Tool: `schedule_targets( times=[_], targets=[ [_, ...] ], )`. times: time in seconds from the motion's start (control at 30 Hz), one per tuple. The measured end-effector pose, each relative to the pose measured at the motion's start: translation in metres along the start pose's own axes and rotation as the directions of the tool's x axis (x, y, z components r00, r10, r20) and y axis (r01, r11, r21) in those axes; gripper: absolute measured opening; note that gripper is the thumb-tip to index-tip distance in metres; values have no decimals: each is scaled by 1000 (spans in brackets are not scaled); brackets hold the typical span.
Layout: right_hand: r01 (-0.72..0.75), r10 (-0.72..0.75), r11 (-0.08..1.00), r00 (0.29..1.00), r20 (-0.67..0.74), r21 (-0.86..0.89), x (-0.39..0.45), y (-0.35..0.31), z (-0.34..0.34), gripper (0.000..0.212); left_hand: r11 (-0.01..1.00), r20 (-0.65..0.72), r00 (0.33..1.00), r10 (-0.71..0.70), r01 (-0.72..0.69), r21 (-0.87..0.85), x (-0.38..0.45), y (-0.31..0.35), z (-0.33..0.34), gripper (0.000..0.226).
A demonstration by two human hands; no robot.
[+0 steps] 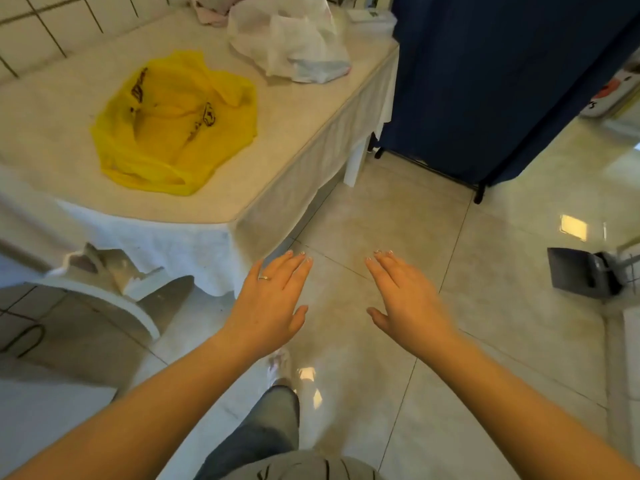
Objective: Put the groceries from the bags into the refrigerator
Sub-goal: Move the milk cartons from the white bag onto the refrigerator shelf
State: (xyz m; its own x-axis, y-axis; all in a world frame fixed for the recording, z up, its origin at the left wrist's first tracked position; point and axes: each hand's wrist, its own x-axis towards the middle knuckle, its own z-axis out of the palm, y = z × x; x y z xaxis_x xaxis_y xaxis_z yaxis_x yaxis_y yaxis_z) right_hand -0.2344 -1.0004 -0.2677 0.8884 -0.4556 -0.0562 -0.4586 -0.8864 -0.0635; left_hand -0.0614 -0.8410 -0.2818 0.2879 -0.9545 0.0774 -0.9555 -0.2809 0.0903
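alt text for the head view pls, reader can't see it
Both hands, left hand and right hand, are held out flat and empty over a glossy tiled floor. To the left, a cloth-covered table holds a flattened yellow bag and, farther back, a crumpled white bag.

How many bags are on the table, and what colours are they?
Yellow bag: 1
White bag: 1
Total: 2 bags on the table
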Motion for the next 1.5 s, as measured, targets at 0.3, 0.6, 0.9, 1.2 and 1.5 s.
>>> schedule_targets(
  times=[0.3, 0.6, 0.9, 1.2, 1.5],
  targets=[
    [22, -21, 1000, 999, 28, -10, 200, 85, -23, 80, 997, 27, 998, -52, 53, -54, 200, -77, 16, 72],
    [37, -37, 996, 999, 3, 82, 380, 161, -63, 80, 983, -47, 983, -176, 173, -59, 391, -152, 4, 74],
    [303, -301, 950, 953, -39, 72, 579, 252, -85, 76, 895, -117, 887, -447, 445, -45, 548, -197, 16, 71],
    [619, -614, 782, 785, -79, 78, 765, 303, -131, 73, 679, -261, 635, -727, 722, -134, 650, -229, -8, 65],
    [773, -767, 610, 631, -117, 173, 867, 253, -133, 79, 533, -341, 446, -827, 816, -224, 672, -278, -15, 65]
  ],
)
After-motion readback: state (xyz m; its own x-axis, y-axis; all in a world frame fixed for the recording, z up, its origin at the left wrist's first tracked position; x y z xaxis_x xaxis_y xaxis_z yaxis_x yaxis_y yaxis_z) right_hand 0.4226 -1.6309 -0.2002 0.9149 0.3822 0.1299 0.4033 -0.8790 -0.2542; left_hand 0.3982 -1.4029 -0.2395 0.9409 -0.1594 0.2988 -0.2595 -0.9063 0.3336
